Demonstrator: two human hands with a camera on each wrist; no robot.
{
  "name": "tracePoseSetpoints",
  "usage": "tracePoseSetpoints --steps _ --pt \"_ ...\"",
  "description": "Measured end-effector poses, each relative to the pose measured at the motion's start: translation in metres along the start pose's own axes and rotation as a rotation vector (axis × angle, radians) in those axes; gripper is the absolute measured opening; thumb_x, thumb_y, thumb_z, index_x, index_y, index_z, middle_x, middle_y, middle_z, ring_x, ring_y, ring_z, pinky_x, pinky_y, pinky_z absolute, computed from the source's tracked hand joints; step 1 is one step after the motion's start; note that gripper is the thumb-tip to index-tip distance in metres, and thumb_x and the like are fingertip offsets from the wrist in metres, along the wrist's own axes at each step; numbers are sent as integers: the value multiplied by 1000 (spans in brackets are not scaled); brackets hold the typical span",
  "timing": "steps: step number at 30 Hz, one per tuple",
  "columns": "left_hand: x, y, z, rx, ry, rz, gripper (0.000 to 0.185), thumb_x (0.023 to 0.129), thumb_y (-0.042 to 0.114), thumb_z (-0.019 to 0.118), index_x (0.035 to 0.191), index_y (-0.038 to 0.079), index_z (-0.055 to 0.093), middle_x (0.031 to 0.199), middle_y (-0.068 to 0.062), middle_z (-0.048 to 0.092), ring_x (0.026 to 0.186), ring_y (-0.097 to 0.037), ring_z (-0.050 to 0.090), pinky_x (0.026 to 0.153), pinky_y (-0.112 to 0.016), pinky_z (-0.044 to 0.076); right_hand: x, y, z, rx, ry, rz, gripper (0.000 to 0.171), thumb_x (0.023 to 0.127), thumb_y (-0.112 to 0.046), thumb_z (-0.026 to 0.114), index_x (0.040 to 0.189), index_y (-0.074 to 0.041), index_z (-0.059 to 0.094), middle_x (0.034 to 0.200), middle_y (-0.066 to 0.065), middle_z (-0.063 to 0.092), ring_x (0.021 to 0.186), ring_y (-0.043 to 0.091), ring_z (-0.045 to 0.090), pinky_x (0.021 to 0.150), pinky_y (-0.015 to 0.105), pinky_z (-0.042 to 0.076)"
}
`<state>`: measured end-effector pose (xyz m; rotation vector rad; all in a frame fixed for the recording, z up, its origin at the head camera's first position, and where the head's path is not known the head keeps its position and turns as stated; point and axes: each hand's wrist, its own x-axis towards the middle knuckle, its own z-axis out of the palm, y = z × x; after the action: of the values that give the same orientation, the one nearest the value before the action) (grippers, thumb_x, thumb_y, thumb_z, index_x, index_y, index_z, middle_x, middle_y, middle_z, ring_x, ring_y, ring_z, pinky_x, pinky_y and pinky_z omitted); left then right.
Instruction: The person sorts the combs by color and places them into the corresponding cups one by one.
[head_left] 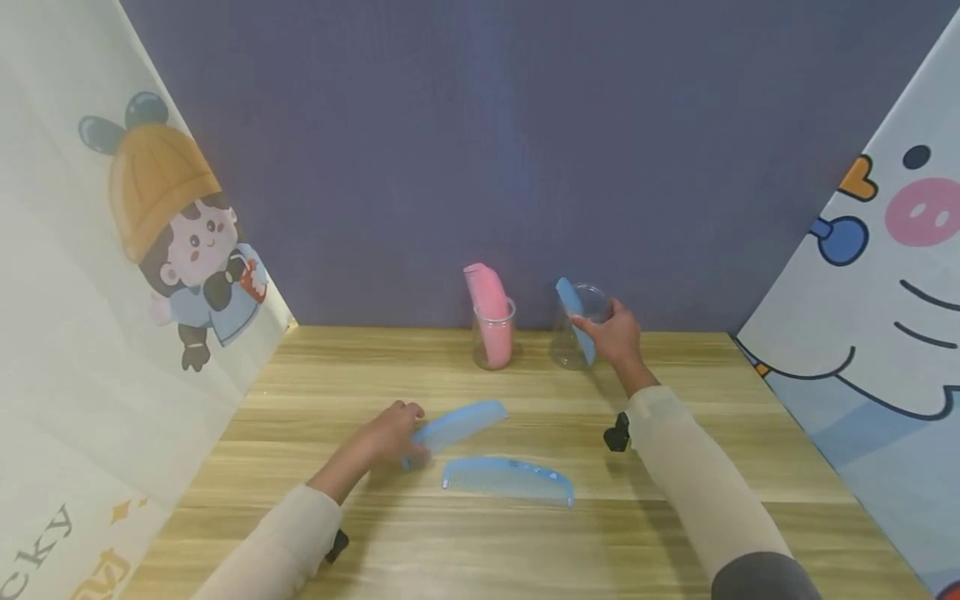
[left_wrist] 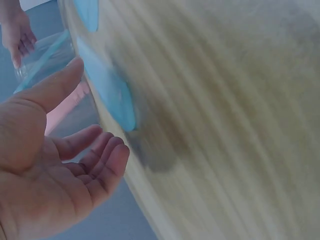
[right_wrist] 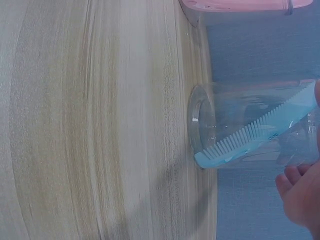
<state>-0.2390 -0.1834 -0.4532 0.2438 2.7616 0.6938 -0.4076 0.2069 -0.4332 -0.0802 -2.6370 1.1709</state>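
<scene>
A wooden worktop (head_left: pixel 675 542) between cartoon-printed side panels, with a plain purple wall at 12 o'clock. Nearest the viewer, a blue comb (head_left: pixel 508 480) lies flat on the worktop, teeth facing the far side. Just beyond it, toward 10 o'clock, the left hand (head_left: pixel 390 433) rests on one end of a second blue comb (head_left: pixel 459 425); its fingers look curled over the comb's end from the head view, though the blurred wrist view shows an open palm, so the grip itself cannot be told. Farther back, at 12 o'clock, a clear cup (head_left: pixel 495 335) holds an upright pink comb (head_left: pixel 487 310). Just to its right, at 1 o'clock, the right hand (head_left: pixel 617 335) pinches a third blue comb (right_wrist: pixel 260 134), standing tilted inside a second clear cup (right_wrist: pixel 235 125), its tip at the cup's bottom
</scene>
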Motion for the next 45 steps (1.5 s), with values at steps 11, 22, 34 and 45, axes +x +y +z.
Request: tracePoseSetpoints --steps 11,22,34,45 --pt "-2 -1 14 55 14 -2 69 74 28 91 128 -1 59 110 -10 58 99 -26 60 91 -50 58 -3 3 -1 12 -21 -4 102 87 -57 75 156 4 32 147 30 51 136 46 48 112 59 43" --pt "1 4 16 41 24 30 50 72 14 85 113 -2 61 98 -9 60 85 -23 58 79 -43 58 -2 2 -4 16 -38 2 105 87 -60 72 158 3 28 151 30 47 140 46 45 114 60 42" --pt "3 4 15 50 48 41 59 74 14 83 123 -4 57 101 -12 57 84 -22 58 79 -40 58 -4 5 -1 -2 -37 2 105 87 -60 73 157 4 29 149 30 49 137 46 47 112 60 43" --pt "9 1 9 25 89 11 72 76 28 90 133 -4 59 118 -19 67 104 -30 65 96 -47 57 0 4 0 7 -29 -11 102 87 -57 74 156 4 31 143 29 54 131 45 52 109 59 45"
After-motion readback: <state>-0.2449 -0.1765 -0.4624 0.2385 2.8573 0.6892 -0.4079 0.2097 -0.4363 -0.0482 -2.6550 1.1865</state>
